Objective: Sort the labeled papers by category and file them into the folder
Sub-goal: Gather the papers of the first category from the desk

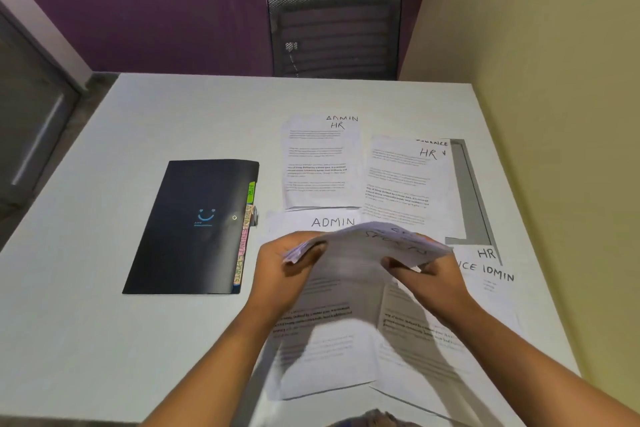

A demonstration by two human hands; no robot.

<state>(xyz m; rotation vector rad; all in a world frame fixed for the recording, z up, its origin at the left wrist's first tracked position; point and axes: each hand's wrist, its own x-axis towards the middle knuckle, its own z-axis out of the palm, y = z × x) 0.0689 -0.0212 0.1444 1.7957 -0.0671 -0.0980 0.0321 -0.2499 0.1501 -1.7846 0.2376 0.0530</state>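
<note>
Nearest, the left hand [280, 270] and the right hand [436, 274] each curl their fingers round one end of a bundle of papers [363, 253], held above the white table [104, 322]; its handwritten top label is too blurred to read. More printed sheets lie under the grip, with an ADMIN sheet [332, 222] just beyond it, an HR pile [317, 166] and a second HR pile [405, 180] farther out, and a marked sheet [491, 267] showing HR and ADMIN just right of the right hand. Well left of the left hand lies the black folder [194, 225], closed and flat, its coloured tabs along the edge facing the grip.
</note>
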